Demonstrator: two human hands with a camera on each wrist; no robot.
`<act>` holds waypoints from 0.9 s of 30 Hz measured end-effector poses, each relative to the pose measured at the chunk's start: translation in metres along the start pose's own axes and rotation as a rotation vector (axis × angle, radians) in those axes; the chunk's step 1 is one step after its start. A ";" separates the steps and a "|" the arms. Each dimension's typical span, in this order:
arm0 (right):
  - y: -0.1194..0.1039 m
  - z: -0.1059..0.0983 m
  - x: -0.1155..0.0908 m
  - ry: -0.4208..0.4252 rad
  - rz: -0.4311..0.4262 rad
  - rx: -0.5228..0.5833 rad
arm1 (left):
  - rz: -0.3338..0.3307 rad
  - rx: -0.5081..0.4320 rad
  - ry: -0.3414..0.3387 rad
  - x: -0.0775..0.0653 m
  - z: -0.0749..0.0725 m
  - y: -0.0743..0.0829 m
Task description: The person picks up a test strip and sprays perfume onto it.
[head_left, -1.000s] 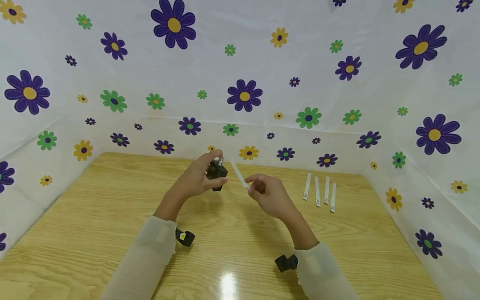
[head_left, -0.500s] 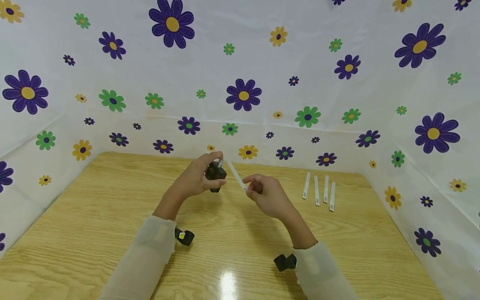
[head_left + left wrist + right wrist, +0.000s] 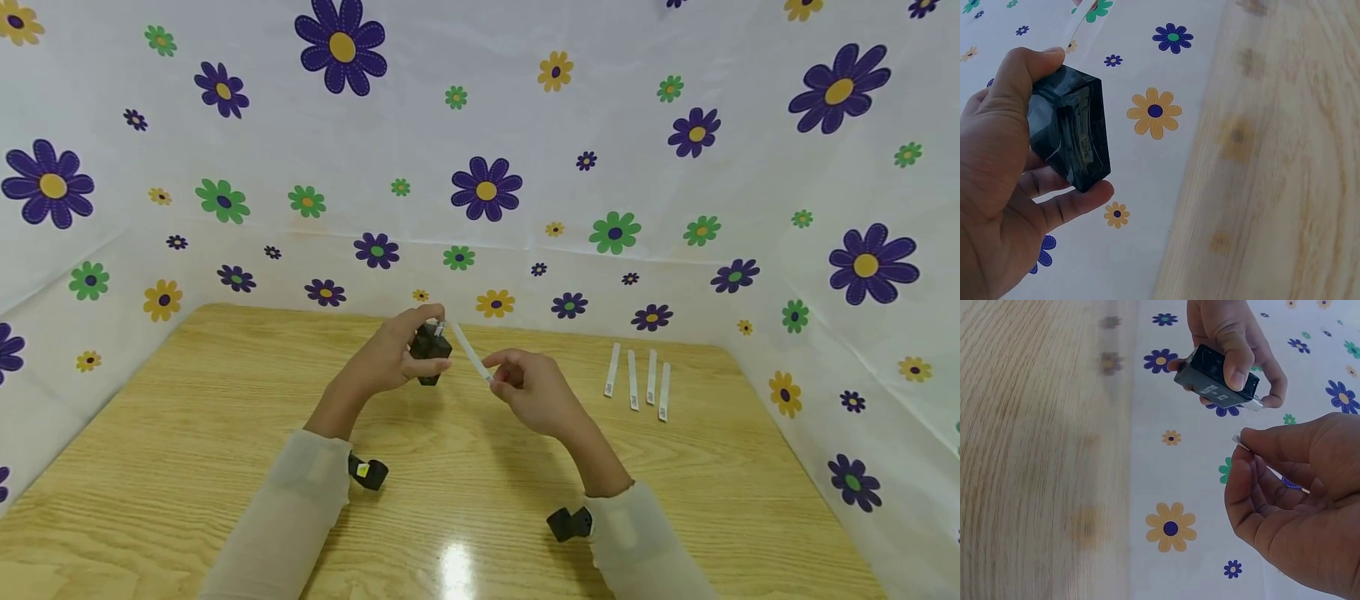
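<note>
A dark, faceted glass perfume bottle point(image 3: 431, 350) with a silver spray head is held up above the table in my left hand point(image 3: 384, 354). The forefinger rests on the spray head point(image 3: 1254, 405), while thumb and other fingers grip the bottle's body point(image 3: 1072, 128). White lettering shows on the bottle's side point(image 3: 1217, 392) in the right wrist view. My right hand point(image 3: 542, 393) pinches the lower end of a white paper test strip point(image 3: 471, 352) between thumb and fingertips. The strip slants up and leftward, its free end close to the spray head but apart from it.
Several more white paper strips point(image 3: 633, 381) with small printed ends lie side by side on the wooden table point(image 3: 450, 467) at the right. A white flower-print cloth point(image 3: 420, 150) rises behind the table and along both sides. Black cameras point(image 3: 369, 473) sit at both wrists.
The free end of the strip has swung slightly left, nearer the spray head. Both hands keep their holds and have hardly moved.
</note>
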State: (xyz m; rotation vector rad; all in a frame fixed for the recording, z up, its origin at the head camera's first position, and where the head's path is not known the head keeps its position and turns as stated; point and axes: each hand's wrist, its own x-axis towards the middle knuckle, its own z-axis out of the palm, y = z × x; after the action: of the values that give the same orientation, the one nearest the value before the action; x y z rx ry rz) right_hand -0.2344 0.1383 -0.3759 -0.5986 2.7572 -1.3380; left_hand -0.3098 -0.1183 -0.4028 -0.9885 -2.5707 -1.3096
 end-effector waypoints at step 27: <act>0.001 -0.004 -0.001 0.007 0.016 0.011 | 0.001 0.047 -0.001 0.001 0.001 -0.005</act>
State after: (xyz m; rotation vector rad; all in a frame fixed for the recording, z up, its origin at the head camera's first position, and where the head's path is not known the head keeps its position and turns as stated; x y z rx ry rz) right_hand -0.2348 0.1426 -0.3744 -0.5707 2.7522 -1.3538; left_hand -0.3136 -0.1194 -0.4063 -0.9816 -2.5886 -1.2432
